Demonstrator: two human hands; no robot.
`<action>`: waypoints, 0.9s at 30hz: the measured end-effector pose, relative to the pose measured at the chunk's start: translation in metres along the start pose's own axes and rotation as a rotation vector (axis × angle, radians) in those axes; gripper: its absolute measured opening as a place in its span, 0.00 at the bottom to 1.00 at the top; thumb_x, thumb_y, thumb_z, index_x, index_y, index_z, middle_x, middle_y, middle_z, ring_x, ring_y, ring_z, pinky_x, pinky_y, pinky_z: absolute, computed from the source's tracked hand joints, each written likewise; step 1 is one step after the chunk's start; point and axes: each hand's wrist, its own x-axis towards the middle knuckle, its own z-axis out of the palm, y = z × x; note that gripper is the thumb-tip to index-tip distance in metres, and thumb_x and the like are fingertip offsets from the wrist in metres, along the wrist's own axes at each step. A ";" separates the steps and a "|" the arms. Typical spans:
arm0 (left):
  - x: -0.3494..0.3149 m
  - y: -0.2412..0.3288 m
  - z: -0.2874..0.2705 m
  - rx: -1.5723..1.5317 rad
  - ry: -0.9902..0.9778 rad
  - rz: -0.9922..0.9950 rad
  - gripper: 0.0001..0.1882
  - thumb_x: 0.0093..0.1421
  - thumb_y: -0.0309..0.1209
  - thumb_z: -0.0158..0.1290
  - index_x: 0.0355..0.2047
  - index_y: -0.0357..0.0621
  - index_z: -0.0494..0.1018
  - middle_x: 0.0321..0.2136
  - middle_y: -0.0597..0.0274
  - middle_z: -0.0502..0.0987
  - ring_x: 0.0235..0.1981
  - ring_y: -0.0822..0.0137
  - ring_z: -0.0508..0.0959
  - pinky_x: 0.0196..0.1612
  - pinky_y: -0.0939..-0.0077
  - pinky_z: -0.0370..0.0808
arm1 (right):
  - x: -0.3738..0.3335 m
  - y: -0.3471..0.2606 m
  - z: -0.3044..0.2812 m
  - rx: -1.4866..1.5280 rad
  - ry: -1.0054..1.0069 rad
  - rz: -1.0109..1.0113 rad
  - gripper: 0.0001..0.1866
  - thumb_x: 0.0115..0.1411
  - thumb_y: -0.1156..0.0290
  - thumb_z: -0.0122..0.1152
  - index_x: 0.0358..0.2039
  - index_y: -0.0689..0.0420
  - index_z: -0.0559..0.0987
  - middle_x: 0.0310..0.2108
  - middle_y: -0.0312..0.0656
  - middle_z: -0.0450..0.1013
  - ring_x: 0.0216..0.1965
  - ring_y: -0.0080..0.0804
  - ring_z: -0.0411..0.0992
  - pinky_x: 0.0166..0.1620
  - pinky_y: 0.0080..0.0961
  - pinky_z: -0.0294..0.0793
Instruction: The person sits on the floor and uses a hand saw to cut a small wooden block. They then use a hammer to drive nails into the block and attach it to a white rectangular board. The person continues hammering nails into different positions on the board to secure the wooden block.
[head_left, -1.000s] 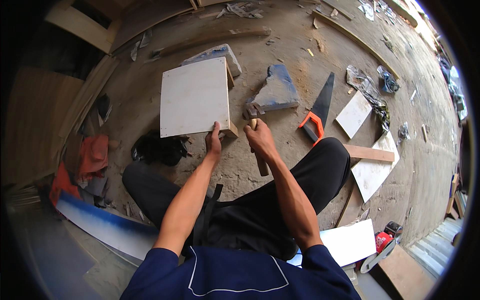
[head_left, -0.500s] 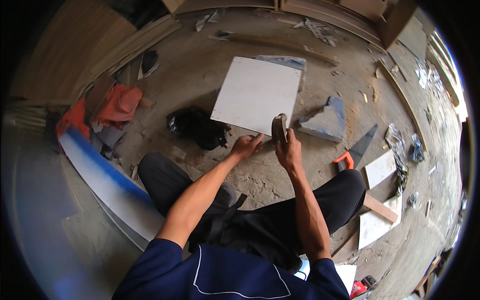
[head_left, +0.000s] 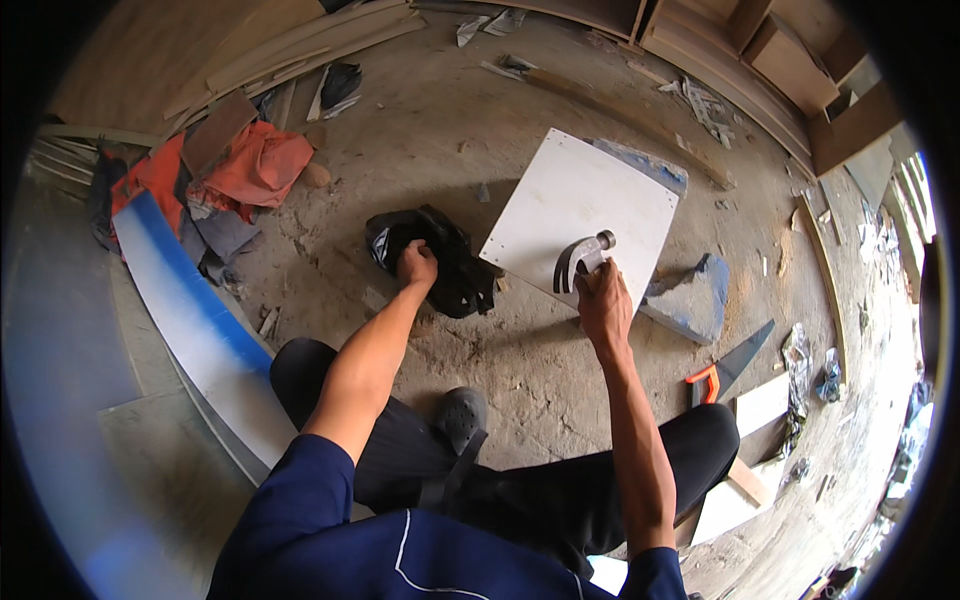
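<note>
My right hand [head_left: 606, 305] grips a claw hammer [head_left: 580, 258] close to its head, over the near edge of a white square board [head_left: 590, 200]. Small dark holes or nail heads dot the board's corners. To the left, my left hand [head_left: 417, 263] reaches into the mouth of a black plastic bag [head_left: 455, 262] on the floor. Its fingertips are hidden in the bag, so I cannot see what they touch. The board rests on a blue-and-grey block [head_left: 640, 165] at its far side; a second broken block [head_left: 690, 298] lies by its right edge.
A handsaw with an orange handle [head_left: 704, 384] lies right of my knee, near white offcuts [head_left: 762, 405]. Orange cloth [head_left: 255, 170] is heaped at the left beside a long blue-and-white panel [head_left: 190, 290]. Wooden cabinet frames [head_left: 740, 80] stand at the back right.
My left hand has moved left from the board's near edge into the black bag. My right hand has turned the hammer, so its head now shows side-on above the board. The view has shifted.
</note>
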 end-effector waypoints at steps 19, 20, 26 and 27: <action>0.104 -0.077 0.060 0.258 -0.407 -0.280 0.15 0.62 0.34 0.48 0.44 0.39 0.77 0.46 0.45 0.78 0.48 0.47 0.78 0.53 0.58 0.72 | 0.000 0.003 0.002 -0.192 -0.009 -0.085 0.31 0.59 0.63 0.63 0.58 0.67 0.67 0.53 0.64 0.70 0.54 0.55 0.71 0.61 0.41 0.67; 0.105 -0.077 0.061 0.229 -0.395 -0.285 0.15 0.63 0.34 0.48 0.44 0.39 0.77 0.46 0.44 0.78 0.48 0.47 0.78 0.53 0.58 0.72 | -0.001 0.003 0.002 -0.189 0.000 -0.091 0.31 0.59 0.63 0.63 0.58 0.66 0.67 0.53 0.64 0.70 0.54 0.55 0.71 0.61 0.41 0.67; 0.099 -0.095 0.053 -0.085 -0.201 -0.343 0.17 0.64 0.35 0.44 0.41 0.35 0.76 0.44 0.41 0.78 0.46 0.47 0.78 0.52 0.59 0.71 | -0.001 -0.003 0.005 -0.162 0.020 -0.153 0.30 0.59 0.62 0.63 0.57 0.65 0.68 0.54 0.64 0.69 0.56 0.56 0.69 0.61 0.42 0.67; 0.097 -0.091 0.049 -0.112 -0.163 -0.330 0.17 0.64 0.36 0.44 0.41 0.34 0.75 0.44 0.41 0.78 0.45 0.47 0.78 0.52 0.59 0.71 | 0.000 -0.003 0.006 -0.159 0.019 -0.151 0.30 0.59 0.62 0.63 0.57 0.65 0.68 0.54 0.64 0.69 0.56 0.56 0.69 0.61 0.42 0.67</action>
